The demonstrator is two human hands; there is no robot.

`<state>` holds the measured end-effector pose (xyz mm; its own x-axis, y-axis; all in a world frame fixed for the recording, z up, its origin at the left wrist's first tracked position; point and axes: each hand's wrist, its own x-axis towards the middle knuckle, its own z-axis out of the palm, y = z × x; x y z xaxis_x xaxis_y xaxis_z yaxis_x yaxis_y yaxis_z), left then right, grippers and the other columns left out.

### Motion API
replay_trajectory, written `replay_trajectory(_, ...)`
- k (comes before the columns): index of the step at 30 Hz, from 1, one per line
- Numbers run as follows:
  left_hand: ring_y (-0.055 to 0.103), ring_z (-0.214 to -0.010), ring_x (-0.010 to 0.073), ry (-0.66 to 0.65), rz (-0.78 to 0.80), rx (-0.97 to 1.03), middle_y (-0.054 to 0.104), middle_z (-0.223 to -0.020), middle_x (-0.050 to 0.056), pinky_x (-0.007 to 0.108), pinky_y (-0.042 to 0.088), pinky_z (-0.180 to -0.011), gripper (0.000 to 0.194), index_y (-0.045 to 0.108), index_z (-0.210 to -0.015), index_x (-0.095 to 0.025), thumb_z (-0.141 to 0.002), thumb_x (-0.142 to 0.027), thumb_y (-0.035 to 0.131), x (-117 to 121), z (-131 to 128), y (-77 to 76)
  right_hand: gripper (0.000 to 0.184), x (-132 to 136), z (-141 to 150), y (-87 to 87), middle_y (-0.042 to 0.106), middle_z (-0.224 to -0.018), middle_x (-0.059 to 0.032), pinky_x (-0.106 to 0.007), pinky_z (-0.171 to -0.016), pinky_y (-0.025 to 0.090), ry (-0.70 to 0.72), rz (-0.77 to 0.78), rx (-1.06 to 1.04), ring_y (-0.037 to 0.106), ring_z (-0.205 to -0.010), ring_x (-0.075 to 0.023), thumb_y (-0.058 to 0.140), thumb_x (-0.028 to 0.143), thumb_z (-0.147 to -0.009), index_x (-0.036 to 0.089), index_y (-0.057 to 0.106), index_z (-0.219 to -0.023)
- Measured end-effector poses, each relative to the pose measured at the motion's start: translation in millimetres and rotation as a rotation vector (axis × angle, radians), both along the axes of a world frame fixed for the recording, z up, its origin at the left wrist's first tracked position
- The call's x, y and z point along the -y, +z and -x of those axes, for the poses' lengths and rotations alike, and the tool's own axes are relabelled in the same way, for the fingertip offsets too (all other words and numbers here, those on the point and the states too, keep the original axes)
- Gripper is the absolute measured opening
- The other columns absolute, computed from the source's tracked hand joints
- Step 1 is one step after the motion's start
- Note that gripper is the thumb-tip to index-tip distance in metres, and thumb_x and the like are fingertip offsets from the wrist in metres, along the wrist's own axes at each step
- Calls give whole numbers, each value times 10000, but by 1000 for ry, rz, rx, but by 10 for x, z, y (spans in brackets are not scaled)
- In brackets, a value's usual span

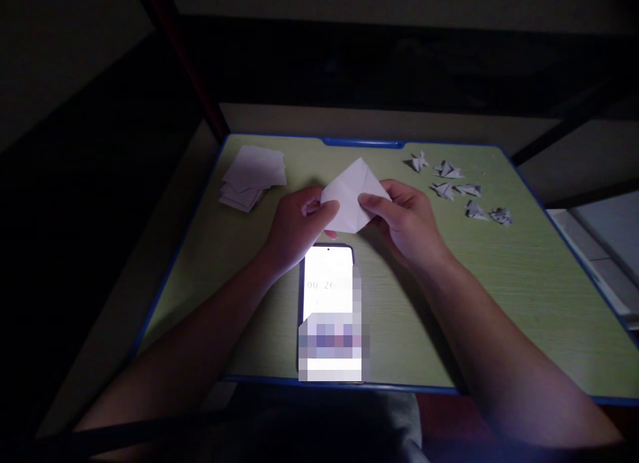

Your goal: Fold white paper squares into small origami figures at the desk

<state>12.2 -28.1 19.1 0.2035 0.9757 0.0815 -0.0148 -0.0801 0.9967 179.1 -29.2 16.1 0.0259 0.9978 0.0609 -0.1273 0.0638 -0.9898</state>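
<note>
A creased white sheet of paper [351, 195], turned so one corner points away from me, is held up between both hands above the middle of the table. My left hand [299, 225] pinches its left side, thumb on top and fingers underneath. On the right side, my right hand [407, 217] grips it with the thumb pressed flat near the middle crease. The fingers below the paper are mostly hidden. Just under the hands, a lit phone [328, 277] lies face up, showing timer-like digits; its lower part is blurred out.
A stack of white paper sheets [254, 169] lies at the table's back left. Several small folded paper figures [448, 170] are scattered at the back right. The greenish table [529, 303] has a blue rim [362, 143]. White boxy objects [606, 230] stand beyond its right edge.
</note>
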Motion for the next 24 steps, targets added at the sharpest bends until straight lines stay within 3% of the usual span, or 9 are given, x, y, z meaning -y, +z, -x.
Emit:
replay_trajectory(12,643,-623,129,-9,41,-2,666,-708,15,217,547,-483,142,577,-709,-164,-727,-289,642,10,25,24,119,-12,-24,-55,626,-595,32,-258,-528,378,42,17,14,514,-526,-99,758,268,-739,181,680,-717)
replay_trajectory(16,605,-606,107,22,-38,3,640,-663,-13,213,503,-530,104,603,-741,-168,-717,-264,636,1,10,41,122,-4,-33,-67,629,-596,38,-256,-523,362,41,0,47,515,-522,-94,762,276,-744,181,686,-734)
replay_trajectory(24,623,-716,140,82,-71,51,693,-760,5,237,479,-615,172,632,-810,-171,-669,-264,663,-60,22,-24,97,34,11,60,630,-565,42,-247,-500,387,55,10,-44,528,-490,-86,775,220,-667,182,695,-707)
